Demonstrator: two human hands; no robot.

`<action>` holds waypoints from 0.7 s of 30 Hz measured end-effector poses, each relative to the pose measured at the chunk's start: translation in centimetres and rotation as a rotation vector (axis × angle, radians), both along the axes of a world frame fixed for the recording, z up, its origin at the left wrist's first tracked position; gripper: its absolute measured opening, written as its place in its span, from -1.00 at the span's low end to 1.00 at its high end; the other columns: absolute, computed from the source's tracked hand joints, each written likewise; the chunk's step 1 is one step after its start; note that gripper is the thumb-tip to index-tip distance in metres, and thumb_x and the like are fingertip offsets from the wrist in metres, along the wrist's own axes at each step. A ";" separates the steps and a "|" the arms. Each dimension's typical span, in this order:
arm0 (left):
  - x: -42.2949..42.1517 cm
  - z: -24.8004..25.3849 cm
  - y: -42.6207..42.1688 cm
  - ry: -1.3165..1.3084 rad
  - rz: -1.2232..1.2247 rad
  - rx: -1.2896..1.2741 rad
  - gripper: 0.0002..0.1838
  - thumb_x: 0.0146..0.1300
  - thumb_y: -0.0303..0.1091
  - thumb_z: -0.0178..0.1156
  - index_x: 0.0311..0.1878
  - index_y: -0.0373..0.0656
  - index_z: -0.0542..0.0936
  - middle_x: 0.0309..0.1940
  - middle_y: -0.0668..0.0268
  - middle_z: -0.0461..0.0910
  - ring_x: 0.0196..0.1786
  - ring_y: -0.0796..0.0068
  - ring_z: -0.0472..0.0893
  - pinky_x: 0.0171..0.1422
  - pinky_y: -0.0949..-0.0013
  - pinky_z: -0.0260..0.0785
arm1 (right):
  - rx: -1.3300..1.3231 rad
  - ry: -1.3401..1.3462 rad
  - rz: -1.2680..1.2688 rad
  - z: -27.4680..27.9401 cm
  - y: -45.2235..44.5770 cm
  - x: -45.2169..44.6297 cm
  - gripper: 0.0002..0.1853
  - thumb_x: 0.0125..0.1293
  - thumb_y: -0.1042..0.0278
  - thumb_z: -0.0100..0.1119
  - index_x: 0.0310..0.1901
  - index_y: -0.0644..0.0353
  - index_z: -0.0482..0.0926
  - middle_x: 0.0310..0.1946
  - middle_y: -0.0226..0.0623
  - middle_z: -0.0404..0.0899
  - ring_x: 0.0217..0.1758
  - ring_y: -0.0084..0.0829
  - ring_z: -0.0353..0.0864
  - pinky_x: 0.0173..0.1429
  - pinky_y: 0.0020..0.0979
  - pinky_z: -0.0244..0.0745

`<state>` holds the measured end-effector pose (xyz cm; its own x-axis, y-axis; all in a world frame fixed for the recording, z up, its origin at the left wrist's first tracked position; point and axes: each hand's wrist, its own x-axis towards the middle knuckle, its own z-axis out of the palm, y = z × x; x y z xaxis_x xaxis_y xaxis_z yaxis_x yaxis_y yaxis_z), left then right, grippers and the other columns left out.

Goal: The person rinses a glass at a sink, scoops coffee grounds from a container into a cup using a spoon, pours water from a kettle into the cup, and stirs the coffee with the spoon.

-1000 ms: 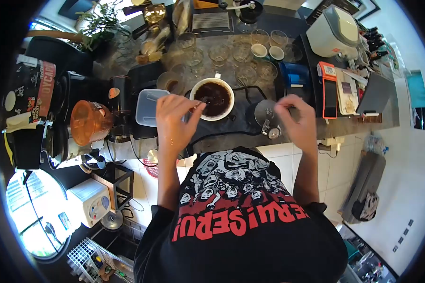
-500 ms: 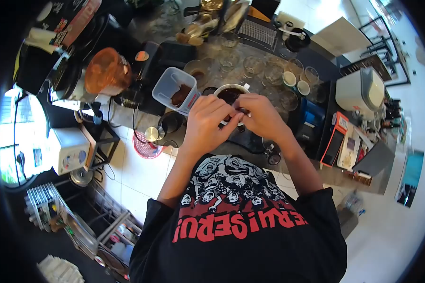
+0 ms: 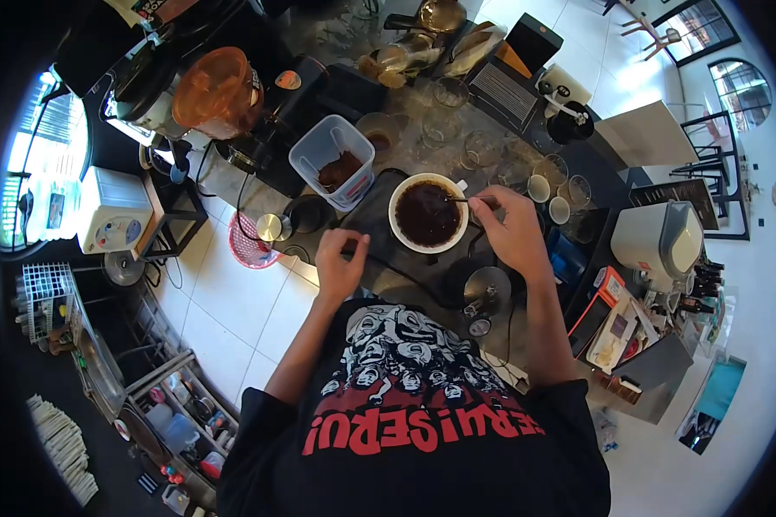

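A white cup (image 3: 394,226) full of dark liquid stands on the counter. My right hand (image 3: 510,228) pinches the handle of a thin spoon (image 3: 459,200) at the cup's right side; the spoon's other end reaches over the dark liquid. My left hand (image 3: 342,258) is lower left of the cup, thumb and forefinger curled close together, with nothing visible between them. A clear plastic container (image 3: 356,183) holding brown grounds (image 3: 340,171) sits beyond my left hand, to the left of the cup.
Several glasses (image 3: 441,127) and small white cups (image 3: 539,188) stand behind the cup. A grinder with an orange hopper (image 3: 218,93) is at the left. A round metal-topped item (image 3: 487,291) stands near my right wrist. A card terminal (image 3: 597,308) lies at the right.
The view has turned. My hands met over the cup, then parted; the spoon is now in my right hand, and my left hand has moved away to the lower left.
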<state>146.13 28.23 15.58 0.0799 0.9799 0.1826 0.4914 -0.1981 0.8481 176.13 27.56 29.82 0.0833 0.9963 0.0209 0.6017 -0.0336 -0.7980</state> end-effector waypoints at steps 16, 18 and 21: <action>1.7 -5.3 2.2 0.295 -0.119 0.187 -0.48 0.42 0.00 0.37 0.20 -0.25 0.63 0.09 0.03 0.57 0.16 -0.08 0.53 0.30 -0.02 0.39 | -0.211 0.227 0.055 -1.6 0.0 1.1 -0.67 0.73 0.22 0.07 -0.20 0.29 0.56 -0.49 -0.40 0.50 -0.40 -0.55 0.41 -0.24 -0.40 0.36; 1.7 -5.2 2.1 0.299 -0.127 0.184 -0.45 0.41 0.05 0.37 0.20 -0.24 0.63 0.09 0.03 0.56 0.16 -0.09 0.53 0.30 -0.03 0.39 | -0.241 0.245 0.048 -1.5 0.2 1.4 -0.68 0.75 0.25 0.05 -0.21 0.25 0.56 -0.44 -0.49 0.50 -0.35 -0.65 0.42 -0.20 -0.49 0.36; 1.7 -5.0 2.1 0.291 -0.134 0.161 -0.42 0.39 0.06 0.36 0.21 -0.25 0.63 0.10 0.02 0.55 0.17 -0.10 0.52 0.32 -0.04 0.38 | -0.289 0.318 0.078 -2.4 0.2 1.8 -0.68 0.76 0.25 0.04 -0.23 0.23 0.52 -0.43 -0.52 0.46 -0.35 -0.66 0.38 -0.21 -0.51 0.33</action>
<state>147.83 30.29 10.61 0.2767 0.9178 0.2846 0.6686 -0.3966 0.6290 177.91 27.79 27.45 -0.0347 0.9610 -0.2742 0.3371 -0.2470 -0.9085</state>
